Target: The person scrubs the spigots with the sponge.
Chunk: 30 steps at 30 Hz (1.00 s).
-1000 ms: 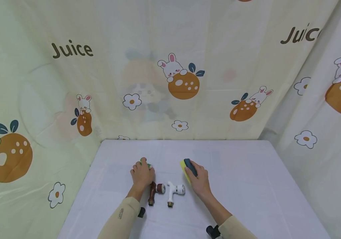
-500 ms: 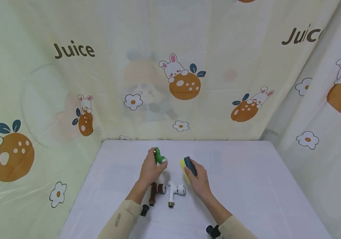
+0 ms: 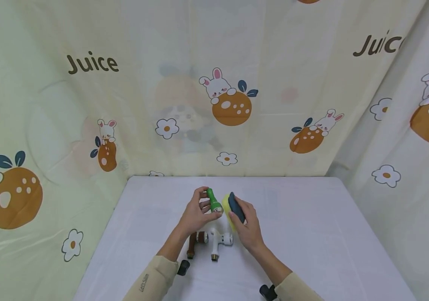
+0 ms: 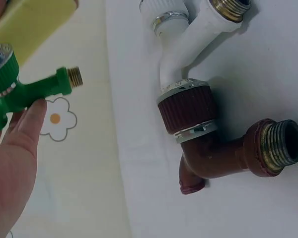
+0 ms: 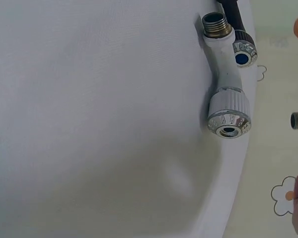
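My left hand (image 3: 195, 215) grips a green tap (image 3: 214, 202) above the table, its brass thread showing in the left wrist view. In my right hand (image 3: 250, 228) is a sponge (image 3: 236, 207), yellow on one side and dark blue-green on the other. The sponge's yellow side (image 4: 37, 25) faces the green tap, close beside its knob. Below the hands, a brown tap (image 4: 208, 144) and a white tap (image 5: 228, 89) lie side by side on the table. Part of the brown tap is hidden behind the left wrist in the head view.
The table (image 3: 305, 234) has a white cover and reaches back to a printed curtain (image 3: 274, 146). Another curtain panel (image 3: 399, 138) hangs along the right side. Black camera mounts (image 3: 268, 292) sit at the wrists, low over the table.
My left hand has lifted the green tap from the table and carried it right, up to the sponge. The right hand has turned the sponge slightly toward it. Brown and white taps stay put.
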Available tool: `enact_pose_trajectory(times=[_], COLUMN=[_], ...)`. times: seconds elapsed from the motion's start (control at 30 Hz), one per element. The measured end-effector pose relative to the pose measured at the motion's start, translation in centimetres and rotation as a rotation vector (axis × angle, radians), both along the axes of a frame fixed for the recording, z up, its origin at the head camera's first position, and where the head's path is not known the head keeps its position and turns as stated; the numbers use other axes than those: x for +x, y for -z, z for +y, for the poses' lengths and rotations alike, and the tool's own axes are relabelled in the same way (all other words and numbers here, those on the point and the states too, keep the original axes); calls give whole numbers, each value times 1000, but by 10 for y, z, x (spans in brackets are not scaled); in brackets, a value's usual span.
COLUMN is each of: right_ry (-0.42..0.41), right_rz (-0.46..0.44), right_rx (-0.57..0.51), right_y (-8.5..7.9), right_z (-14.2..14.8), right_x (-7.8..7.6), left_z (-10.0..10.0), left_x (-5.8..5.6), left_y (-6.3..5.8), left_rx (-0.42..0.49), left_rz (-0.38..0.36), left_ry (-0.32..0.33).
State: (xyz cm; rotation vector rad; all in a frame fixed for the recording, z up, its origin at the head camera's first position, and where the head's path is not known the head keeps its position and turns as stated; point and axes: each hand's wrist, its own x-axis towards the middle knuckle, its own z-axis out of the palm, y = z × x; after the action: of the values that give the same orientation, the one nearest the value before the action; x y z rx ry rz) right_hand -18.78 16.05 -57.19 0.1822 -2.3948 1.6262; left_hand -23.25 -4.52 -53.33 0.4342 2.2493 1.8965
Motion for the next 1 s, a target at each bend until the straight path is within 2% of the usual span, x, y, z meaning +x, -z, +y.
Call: enact_pose_trajectory(times=[0.2,0.37,0.67,1.0], right_ry=[-66,-109,-115,-163], right_rz=[91,154,198,140], right_rx=[0,33,87,90], right_y=[-4,-6,-7,-12], right_z=[-3,-4,-6,-4], right_x=[6,9,8,7], left_z=[-2,-3,-6,-7], left_x=[5,7,7,8], left_y=[1,0,-2,0], left_rx=[84,116,6,-97], left_rz=[-83,-92,30,151], left_ry=[110,170,137,145])
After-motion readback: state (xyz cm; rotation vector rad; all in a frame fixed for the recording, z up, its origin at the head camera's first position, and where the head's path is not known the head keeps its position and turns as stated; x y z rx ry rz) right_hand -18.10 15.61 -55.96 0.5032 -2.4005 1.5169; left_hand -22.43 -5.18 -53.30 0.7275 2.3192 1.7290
